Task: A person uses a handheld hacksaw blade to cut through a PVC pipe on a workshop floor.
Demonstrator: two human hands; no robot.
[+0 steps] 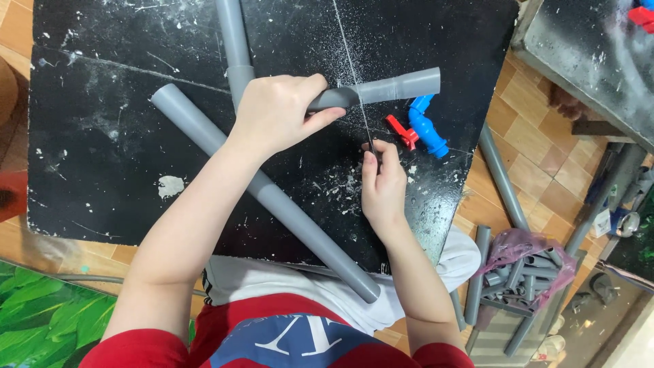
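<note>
The long grey pipe [262,191] comes nearest the camera, its cut end just over the bench edge by the person's lap; it runs diagonally under the left forearm and away past the left hand [276,112]. It is the biggest loose piece here, and it looks rigid and light, with a smooth wall that would likely slip and roll unless gripped around its girth.

The black bench [102,157] beneath both hands is scuffed and dusted with pale shavings, thickest just beside the right hand [383,184].

The left hand is closed firmly around the short grey pipe [388,88], pinning it flat; its flared socket end sticks out to the right of the hand. Judging by the shape, this piece is stiff, hollow and light, best held close to the cut, as it is now.

The right hand is closed around the handle of a thin saw blade [354,75], which crosses the short pipe just beyond the left fingertips. The blade looks narrow and flexible.

Just beyond the right hand lies a blue valve with a red handle [426,126], untouched.
</note>
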